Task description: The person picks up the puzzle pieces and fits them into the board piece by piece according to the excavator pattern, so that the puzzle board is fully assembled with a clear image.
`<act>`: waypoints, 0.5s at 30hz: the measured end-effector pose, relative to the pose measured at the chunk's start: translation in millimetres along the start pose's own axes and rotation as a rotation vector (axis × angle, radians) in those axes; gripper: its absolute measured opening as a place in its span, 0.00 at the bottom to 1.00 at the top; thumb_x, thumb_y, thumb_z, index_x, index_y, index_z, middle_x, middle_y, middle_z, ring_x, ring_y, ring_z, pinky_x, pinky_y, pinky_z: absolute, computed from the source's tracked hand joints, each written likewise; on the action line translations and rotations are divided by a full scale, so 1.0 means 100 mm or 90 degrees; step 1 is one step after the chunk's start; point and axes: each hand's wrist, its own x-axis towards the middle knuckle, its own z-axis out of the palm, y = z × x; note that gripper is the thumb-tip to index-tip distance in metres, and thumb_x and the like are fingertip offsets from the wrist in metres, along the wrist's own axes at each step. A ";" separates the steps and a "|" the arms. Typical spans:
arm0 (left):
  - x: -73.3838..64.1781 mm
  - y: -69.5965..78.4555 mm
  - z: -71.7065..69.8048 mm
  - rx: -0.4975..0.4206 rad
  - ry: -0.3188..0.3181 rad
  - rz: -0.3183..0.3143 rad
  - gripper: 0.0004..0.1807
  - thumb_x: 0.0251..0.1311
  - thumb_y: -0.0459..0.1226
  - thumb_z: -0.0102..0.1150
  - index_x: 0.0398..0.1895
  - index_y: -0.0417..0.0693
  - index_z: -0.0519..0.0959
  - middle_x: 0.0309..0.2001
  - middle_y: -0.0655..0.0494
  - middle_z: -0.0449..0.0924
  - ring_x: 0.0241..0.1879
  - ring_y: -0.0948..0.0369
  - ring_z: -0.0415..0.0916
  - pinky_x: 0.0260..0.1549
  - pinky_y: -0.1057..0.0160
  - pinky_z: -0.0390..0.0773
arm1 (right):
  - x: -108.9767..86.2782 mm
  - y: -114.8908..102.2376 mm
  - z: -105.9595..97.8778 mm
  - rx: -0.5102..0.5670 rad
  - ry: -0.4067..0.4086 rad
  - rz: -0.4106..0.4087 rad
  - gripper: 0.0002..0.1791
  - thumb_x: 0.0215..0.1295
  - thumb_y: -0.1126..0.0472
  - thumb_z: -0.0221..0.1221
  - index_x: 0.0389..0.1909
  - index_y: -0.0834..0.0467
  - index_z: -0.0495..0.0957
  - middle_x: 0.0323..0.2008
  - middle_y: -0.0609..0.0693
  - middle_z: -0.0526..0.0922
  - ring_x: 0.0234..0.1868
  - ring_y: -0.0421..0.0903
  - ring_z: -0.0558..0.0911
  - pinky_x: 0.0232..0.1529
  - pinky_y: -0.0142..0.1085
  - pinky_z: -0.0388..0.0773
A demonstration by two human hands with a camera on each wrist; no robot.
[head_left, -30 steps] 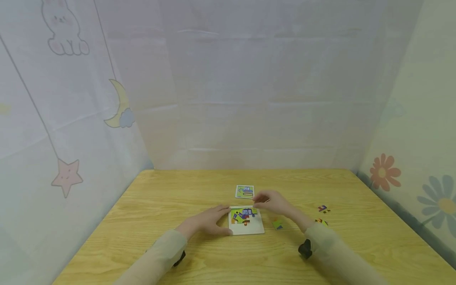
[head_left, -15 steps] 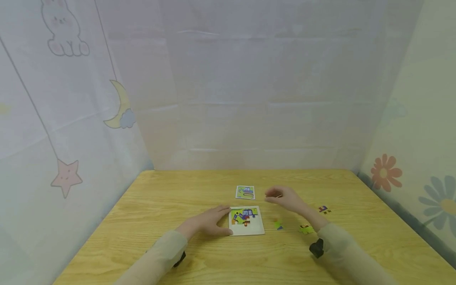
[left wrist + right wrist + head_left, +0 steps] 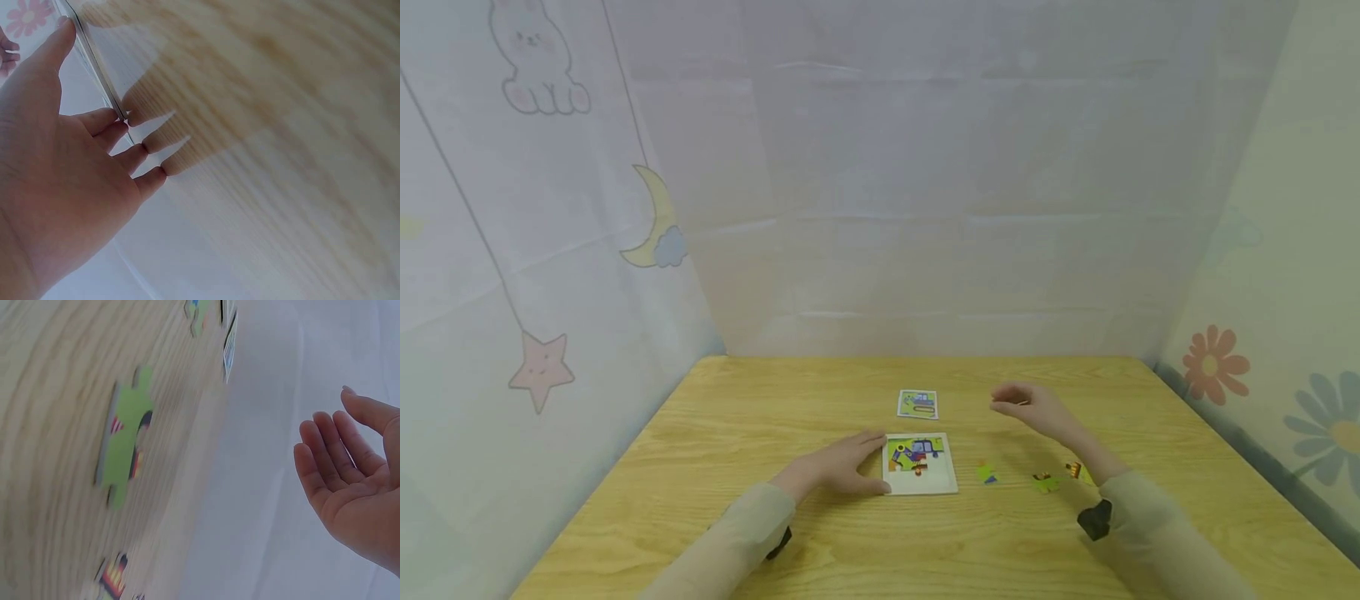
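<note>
A white puzzle tray (image 3: pixel 936 482) lies in the middle of the table, its upper part filled with pieces of a blue digger picture on green. My left hand (image 3: pixel 847 467) rests along its left side, thumb at the near corner, fingers at the far one; the left wrist view shows the fingertips (image 3: pixel 153 178) down on the table by the tray's edge. To the right, my right hand (image 3: pixel 1033 410) hovers above the table with loosely curved fingers. Seen in the right wrist view, its palm is empty and the thumb stands apart. Under it lies a green puzzle piece (image 3: pixel 125 419).
Behind the tray lies a small picture card (image 3: pixel 917 404) of the digger. Loose pieces lie right of the tray: a green one with a blue corner (image 3: pixel 987 472) and a striped one (image 3: pixel 1077 472) partly behind the right forearm. Fabric walls (image 3: pixel 925 208) enclose the table.
My right hand has moved from the tray's far right corner rightward, away over the table. My left hand stays at the tray, and the pieces in it look the same.
</note>
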 end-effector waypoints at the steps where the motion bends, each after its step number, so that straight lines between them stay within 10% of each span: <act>1: 0.00 0.00 0.00 0.000 0.000 0.000 0.47 0.57 0.60 0.55 0.72 0.45 0.54 0.74 0.50 0.50 0.72 0.49 0.49 0.69 0.49 0.53 | -0.01 0.02 -0.02 0.001 0.003 0.005 0.18 0.64 0.50 0.58 0.49 0.56 0.77 0.45 0.53 0.82 0.46 0.50 0.79 0.46 0.44 0.79; 15: -0.01 0.00 -0.02 0.011 -0.004 0.015 0.47 0.57 0.60 0.55 0.72 0.44 0.54 0.73 0.49 0.50 0.72 0.49 0.49 0.69 0.48 0.54 | -0.24 0.30 -0.29 -0.004 0.029 0.042 0.23 0.65 0.47 0.57 0.54 0.57 0.76 0.51 0.57 0.80 0.53 0.57 0.78 0.50 0.50 0.77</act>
